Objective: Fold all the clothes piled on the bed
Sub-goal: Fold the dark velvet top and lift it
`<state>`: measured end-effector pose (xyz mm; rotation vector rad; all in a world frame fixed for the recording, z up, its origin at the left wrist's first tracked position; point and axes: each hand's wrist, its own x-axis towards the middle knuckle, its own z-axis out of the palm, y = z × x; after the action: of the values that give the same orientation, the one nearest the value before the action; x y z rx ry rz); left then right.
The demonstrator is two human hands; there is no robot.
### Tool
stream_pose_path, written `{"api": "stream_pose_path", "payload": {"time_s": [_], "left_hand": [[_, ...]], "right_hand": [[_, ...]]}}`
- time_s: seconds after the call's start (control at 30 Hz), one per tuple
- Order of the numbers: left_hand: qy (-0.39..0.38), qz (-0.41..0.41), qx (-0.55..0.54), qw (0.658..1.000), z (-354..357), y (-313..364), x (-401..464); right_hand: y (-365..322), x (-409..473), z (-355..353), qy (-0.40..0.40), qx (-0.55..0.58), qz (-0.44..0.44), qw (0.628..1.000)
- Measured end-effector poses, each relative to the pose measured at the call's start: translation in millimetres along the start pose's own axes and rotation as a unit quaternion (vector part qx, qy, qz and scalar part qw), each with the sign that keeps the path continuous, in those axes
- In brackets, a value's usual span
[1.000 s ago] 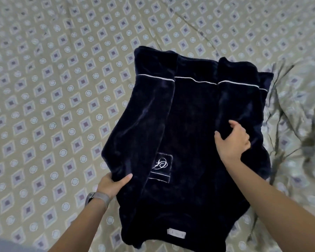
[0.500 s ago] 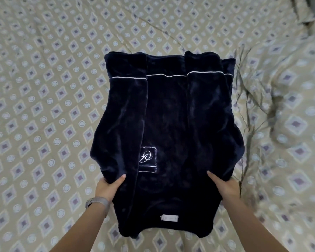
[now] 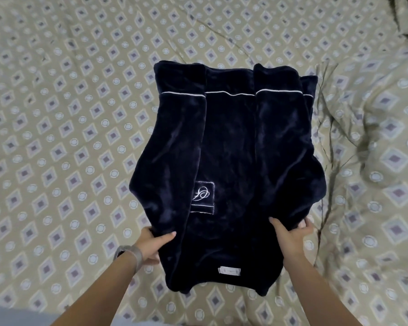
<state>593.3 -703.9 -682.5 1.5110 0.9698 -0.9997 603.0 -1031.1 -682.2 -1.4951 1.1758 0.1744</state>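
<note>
A dark navy fleece garment [image 3: 233, 149] lies spread on the bed, both side panels folded in over its middle. White piping runs across its far end, and an embroidered patch and a small white label show near me. My left hand [image 3: 152, 243] grips the near left fold, thumb on top and fingers beneath. My right hand [image 3: 292, 234] grips the near right fold the same way.
The bed cover [image 3: 57, 137] is beige with a diamond and circle print. It lies flat to the left and bunches into wrinkled folds [image 3: 363, 149] on the right, close beside the garment. No other clothes show in this view.
My right hand came off the right panel's middle and moved down to its near edge, where it now grips. The left hand kept its hold on the left fold.
</note>
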Motion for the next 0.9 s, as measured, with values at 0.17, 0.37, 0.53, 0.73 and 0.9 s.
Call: {"api": "stream_pose_path", "payload": {"time_s": [0.17, 0.37, 0.53, 0.73, 0.9], "left_hand": [[0.268, 0.338, 0.292, 0.854, -7.6, -64.4, 3.6], [0.266, 0.487, 0.625, 0.549, -20.5, -85.8, 27.5], [0.182, 0.479, 0.631, 0.582, -11.4, -51.8, 30.0], [0.039, 0.447, 0.484, 0.751, -18.7, 6.7, 23.5], [0.07, 0.312, 0.271, 0.908, -17.1, 58.1, 20.3]], "right_hand": [[37.3, -17.5, -37.9, 0.084, -0.31, -0.34, 0.884], [73.6, 11.2, -86.2, -0.09, -0.661, -0.497, 0.554], [50.5, 27.0, -78.5, -0.11, -0.644, -0.477, 0.588], [11.7, 46.0, -74.0, -0.216, -0.521, -0.434, 0.702], [-45.4, 54.3, -56.0, -0.247, -0.363, -0.171, 0.882]]}}
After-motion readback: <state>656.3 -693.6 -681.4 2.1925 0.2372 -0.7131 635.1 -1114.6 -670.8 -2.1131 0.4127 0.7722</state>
